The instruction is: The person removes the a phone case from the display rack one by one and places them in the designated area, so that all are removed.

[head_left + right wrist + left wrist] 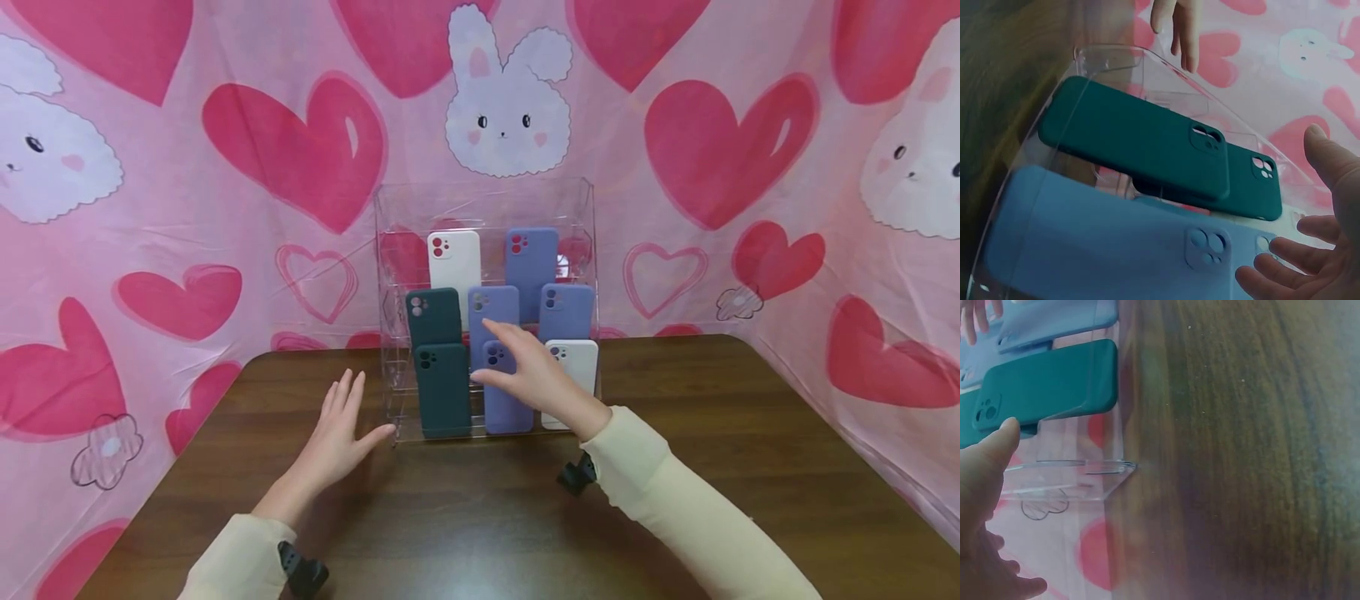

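A clear tiered display rack (480,200) holds several phone cases. In its lowest tier stand a dark green phone case (444,396), a purple one (508,412) and a white one (581,358). Behind them are another green case (432,312) and two purple ones; higher up stand a white case (454,258) and a purple-blue case (534,262). Beside the rack's left front corner, my left hand (333,446) is spread, holding nothing. My right hand (536,367), fingers extended and thumb apart, hovers in front of the middle purple cases, partly hiding them; its palm appears empty in the right wrist view.
The rack stands toward the back of a brown wooden table (450,517). A pink cloth (420,150) with hearts and rabbits hangs behind and at both sides. Dark wrist devices (303,575) sit at both cream sleeves (697,500).
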`<state>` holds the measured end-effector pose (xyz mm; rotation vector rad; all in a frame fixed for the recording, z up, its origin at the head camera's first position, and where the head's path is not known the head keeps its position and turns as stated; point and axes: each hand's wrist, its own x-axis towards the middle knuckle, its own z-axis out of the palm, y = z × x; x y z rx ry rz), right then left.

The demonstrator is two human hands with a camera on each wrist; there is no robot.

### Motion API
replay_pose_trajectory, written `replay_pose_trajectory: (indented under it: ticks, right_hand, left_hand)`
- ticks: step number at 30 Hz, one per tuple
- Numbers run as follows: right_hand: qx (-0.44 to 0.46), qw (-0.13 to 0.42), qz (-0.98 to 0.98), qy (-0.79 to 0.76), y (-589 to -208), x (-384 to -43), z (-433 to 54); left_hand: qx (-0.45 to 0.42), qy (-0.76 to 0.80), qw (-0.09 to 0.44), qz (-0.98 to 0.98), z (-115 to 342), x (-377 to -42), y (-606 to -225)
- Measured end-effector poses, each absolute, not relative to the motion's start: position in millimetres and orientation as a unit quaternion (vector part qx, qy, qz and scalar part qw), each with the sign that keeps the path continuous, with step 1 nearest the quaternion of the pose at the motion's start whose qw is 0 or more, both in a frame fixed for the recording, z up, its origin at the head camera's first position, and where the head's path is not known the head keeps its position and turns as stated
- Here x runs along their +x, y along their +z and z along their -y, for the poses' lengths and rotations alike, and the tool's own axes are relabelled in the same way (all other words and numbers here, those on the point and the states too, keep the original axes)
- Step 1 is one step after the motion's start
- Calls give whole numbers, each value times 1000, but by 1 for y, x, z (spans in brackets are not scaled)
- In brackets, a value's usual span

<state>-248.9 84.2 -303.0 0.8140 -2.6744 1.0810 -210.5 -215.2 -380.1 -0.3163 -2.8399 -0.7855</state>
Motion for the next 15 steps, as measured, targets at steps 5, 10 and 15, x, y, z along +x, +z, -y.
replay_pose_trajectory:
  ticks: [5, 10, 15]
  right_hand:
    - [272, 62, 886, 371, -307, -253, -73]
    - [282, 61, 876, 387, -312, -259, -63]
    - [289, 64, 871, 391, -317, -264, -54]
  left_hand:
    - [-109, -273, 85, 952, 217, -214, -385]
    - [-114, -283, 80, 949, 217, -217, -389]
    - [-124, -284, 82, 947, 216, -218, -394]
